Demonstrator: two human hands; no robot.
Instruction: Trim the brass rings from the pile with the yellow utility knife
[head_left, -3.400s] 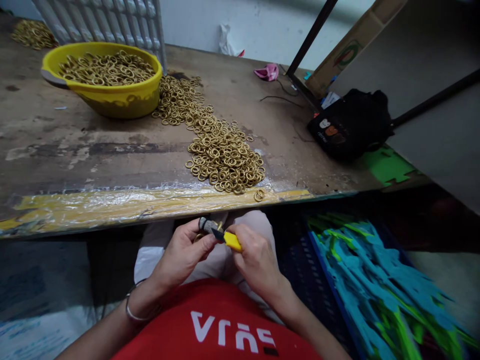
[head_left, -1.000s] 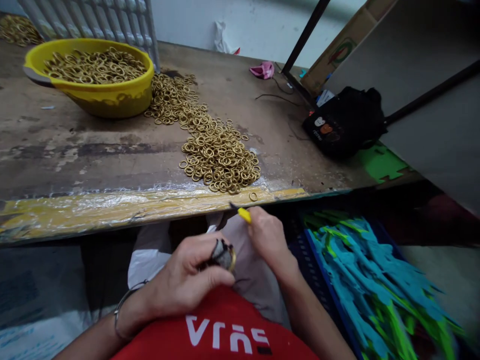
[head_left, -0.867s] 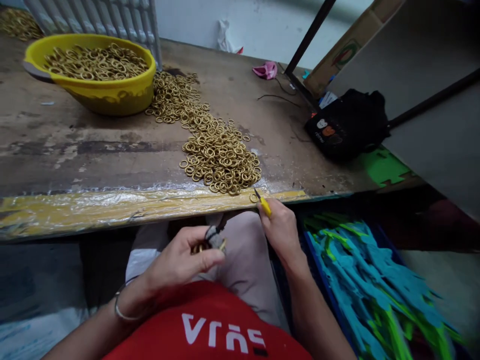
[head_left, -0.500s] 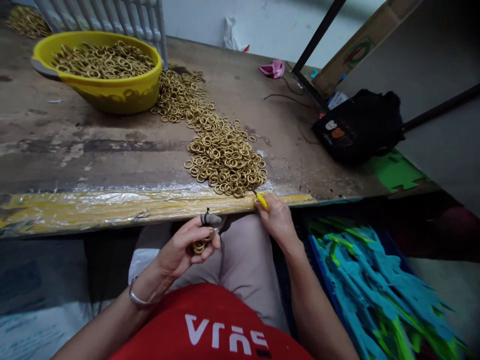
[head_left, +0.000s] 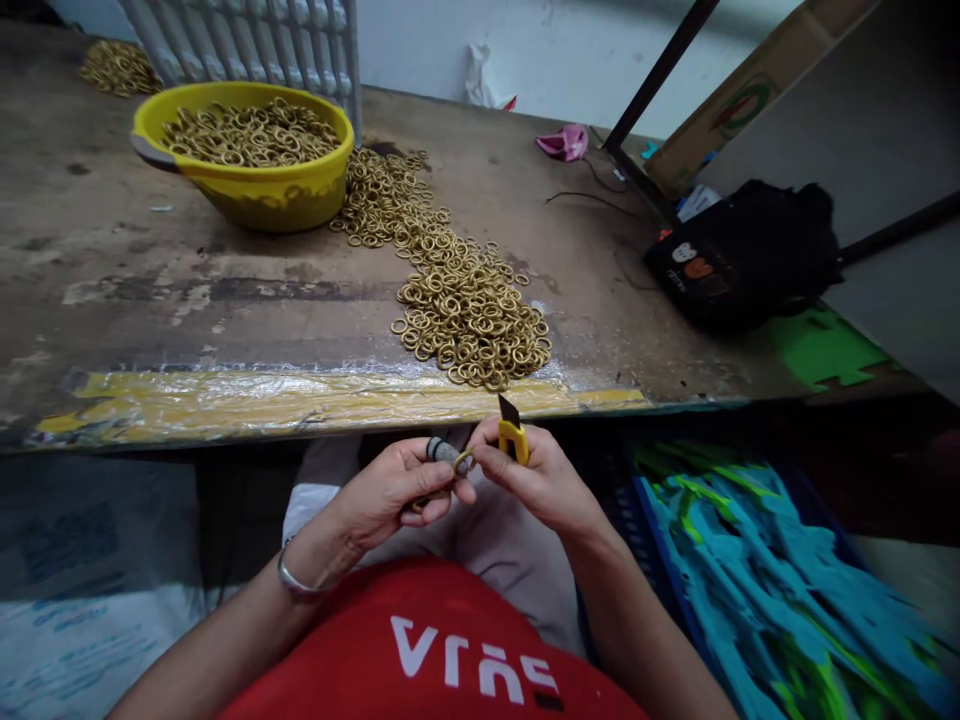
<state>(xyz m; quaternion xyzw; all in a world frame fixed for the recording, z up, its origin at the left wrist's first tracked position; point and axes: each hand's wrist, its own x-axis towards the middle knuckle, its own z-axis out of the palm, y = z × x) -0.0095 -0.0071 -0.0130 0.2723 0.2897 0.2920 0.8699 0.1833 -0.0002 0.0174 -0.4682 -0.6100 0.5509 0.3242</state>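
Note:
My left hand (head_left: 386, 490) is closed around a few brass-coloured rings (head_left: 430, 500), mostly hidden by the fingers. A grey cover (head_left: 444, 452) tied with a dark band sits on one of its fingers. My right hand (head_left: 553, 480) holds a yellow utility knife (head_left: 514, 441), its dark blade pointing up and away from me. Between the two hands, one ring (head_left: 463, 462) stands at the covered finger, and the right fingertips touch it. Just beyond the hands, a heap of loose rings (head_left: 472, 315) lies on the table near its taped front edge.
A yellow tub (head_left: 277, 195) full of rings stands at the back left before a ribbed radiator (head_left: 255, 40). A black bag (head_left: 742, 260) lies on the right. Below the table, a blue crate (head_left: 660, 540) holds turquoise and green pieces. Yellow tape (head_left: 225, 405) covers the table edge.
My right hand has come from the heap's edge toward my left hand, with the knife now turned blade up. A ring now stands between the hands. The view has shifted slightly left.

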